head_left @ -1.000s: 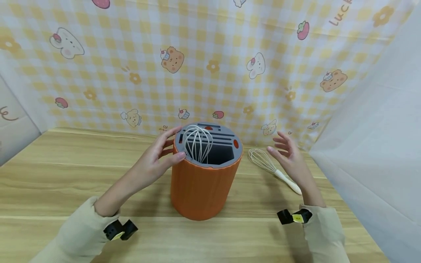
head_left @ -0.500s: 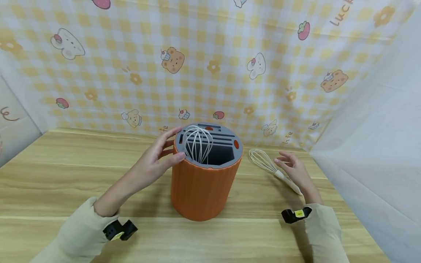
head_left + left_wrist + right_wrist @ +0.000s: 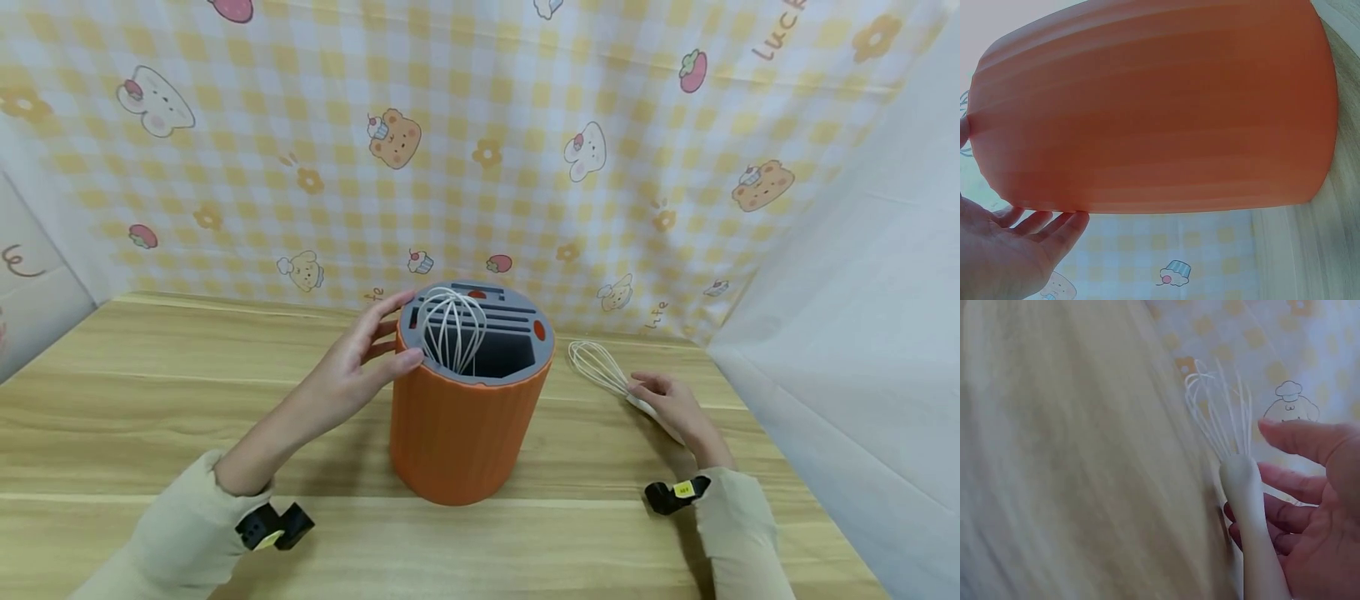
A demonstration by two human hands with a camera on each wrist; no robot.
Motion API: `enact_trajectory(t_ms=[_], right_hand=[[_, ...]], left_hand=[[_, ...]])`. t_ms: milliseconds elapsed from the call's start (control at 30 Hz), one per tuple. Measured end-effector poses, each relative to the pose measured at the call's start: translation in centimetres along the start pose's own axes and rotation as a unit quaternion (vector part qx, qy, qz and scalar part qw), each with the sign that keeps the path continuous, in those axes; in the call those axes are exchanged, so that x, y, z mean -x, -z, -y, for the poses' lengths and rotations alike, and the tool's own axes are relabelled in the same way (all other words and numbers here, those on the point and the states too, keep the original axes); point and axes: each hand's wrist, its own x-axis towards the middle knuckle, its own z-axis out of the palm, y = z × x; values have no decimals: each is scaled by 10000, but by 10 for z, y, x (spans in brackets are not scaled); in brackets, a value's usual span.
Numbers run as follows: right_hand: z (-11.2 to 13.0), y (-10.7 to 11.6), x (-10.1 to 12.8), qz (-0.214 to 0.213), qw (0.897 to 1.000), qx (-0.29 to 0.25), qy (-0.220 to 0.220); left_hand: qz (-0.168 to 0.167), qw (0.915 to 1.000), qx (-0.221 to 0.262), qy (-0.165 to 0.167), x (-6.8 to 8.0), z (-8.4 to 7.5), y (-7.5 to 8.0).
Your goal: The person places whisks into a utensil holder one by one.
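Observation:
An orange round utensil holder [image 3: 461, 442] with a grey slotted top stands upright on the table. My left hand [image 3: 348, 367] holds its left side near the top, thumb on the front rim and fingertips against the wall [image 3: 1147, 125]. A white whisk [image 3: 452, 329] stands wires up in the holder's large compartment; its handle is hidden inside. To the right, a second white whisk [image 3: 597, 365] lies on the table. My right hand [image 3: 675, 408] is at its handle [image 3: 1249, 512]. In the right wrist view the fingers curl behind the handle, while the thumb stands apart from it.
The wood-grain table [image 3: 225, 375] reaches back to a yellow checked cloth [image 3: 480, 192] with cartoon prints. A white side panel [image 3: 847, 333] rises right of the right hand. Narrow slots and red-orange openings mark the holder's top.
My right hand has come down from above the second whisk to its handle, its fingers drawing closer together. The left hand, the holder and both whisks keep their places.

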Motion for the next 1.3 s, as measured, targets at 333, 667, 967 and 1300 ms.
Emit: enact_trajectory(t_ms=[333,667,967,1300], right_hand=[[0,-2,0,-129,9985,529,4],[-2,-3,-2,-146,9975,684,-70],[3,-4,-2,-246,9981,544,-143],[23,4,5,-401,9990,155,-131]], left_hand=[[-5,10000,-3,-91,-1,1,-1],[-10,10000,-34,0,-1,0,-1],[-5,10000,-48,0,0,1,0],[23,10000,-37,10,0,0,0]])
